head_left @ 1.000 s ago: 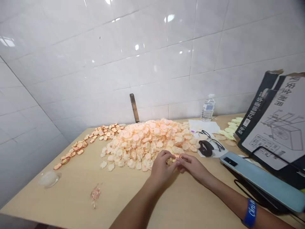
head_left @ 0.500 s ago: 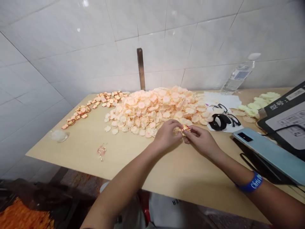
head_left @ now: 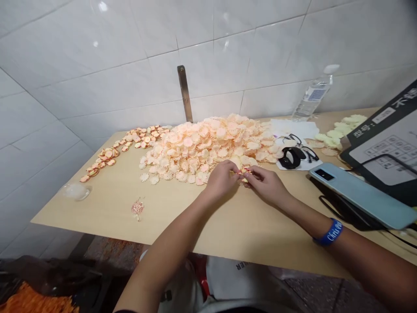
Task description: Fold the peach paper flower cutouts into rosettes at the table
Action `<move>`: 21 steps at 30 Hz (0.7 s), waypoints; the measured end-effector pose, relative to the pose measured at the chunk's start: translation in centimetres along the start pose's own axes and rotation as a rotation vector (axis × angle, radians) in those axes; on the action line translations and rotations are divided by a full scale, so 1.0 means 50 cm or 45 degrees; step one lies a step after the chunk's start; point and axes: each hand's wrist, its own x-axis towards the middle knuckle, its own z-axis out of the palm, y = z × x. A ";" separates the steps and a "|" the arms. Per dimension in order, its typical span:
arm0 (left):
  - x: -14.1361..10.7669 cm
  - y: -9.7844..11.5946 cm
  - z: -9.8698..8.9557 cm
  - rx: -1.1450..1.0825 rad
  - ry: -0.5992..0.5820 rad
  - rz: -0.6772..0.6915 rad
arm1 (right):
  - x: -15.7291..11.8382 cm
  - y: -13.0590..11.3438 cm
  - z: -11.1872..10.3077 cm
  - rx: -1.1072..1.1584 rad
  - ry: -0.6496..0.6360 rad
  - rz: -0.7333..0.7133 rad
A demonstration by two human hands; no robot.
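Observation:
My left hand point(head_left: 222, 177) and my right hand point(head_left: 265, 184) meet over the table in front of the big pile. Between their pinched fingertips is a small red-edged yellow disc point(head_left: 245, 174), partly covered by the fingers. A large heap of pale pink and cream discs with jagged edges point(head_left: 202, 148) lies just behind the hands. Red-edged discs point(head_left: 106, 155) are spread along the table's back left. A little mound of reddish scraps point(head_left: 137, 207) lies left of my left forearm. A blue wristband point(head_left: 330, 232) is on my right wrist.
On the right are a phone point(head_left: 361, 191), a dark box point(head_left: 387, 148), glasses point(head_left: 308, 153), a black strap point(head_left: 289, 157), a bottle point(head_left: 314, 93) and pale green discs point(head_left: 342, 130). A clear dish point(head_left: 76, 191) stands at the left. The tiled wall point(head_left: 114, 78) borders the table point(head_left: 182, 213).
The view has shifted slightly to the right. Both hands remain together at the red-edged disc, and my left fingers have drawn back a little, showing it less covered on that side.

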 end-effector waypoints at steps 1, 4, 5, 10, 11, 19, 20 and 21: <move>0.002 -0.001 -0.002 -0.033 -0.003 -0.027 | 0.001 -0.001 0.000 0.031 -0.005 -0.006; 0.005 -0.001 -0.005 -0.100 0.004 -0.075 | 0.004 -0.004 0.000 0.092 -0.024 -0.043; 0.006 -0.001 -0.005 -0.111 -0.001 -0.079 | 0.005 -0.004 -0.002 0.100 -0.043 -0.045; 0.007 0.001 -0.011 -0.231 -0.075 -0.027 | 0.016 -0.001 -0.011 0.204 -0.088 0.013; 0.007 0.002 -0.013 -0.268 -0.094 -0.004 | 0.019 -0.001 -0.014 0.222 -0.070 0.013; 0.017 0.001 -0.011 -0.297 -0.004 0.119 | 0.026 -0.004 -0.021 0.257 0.046 -0.001; 0.016 0.002 -0.008 -0.283 0.010 0.097 | 0.025 -0.004 -0.019 0.255 0.049 -0.014; 0.015 0.003 -0.004 -0.262 0.029 0.075 | 0.024 -0.004 -0.017 0.255 0.048 -0.025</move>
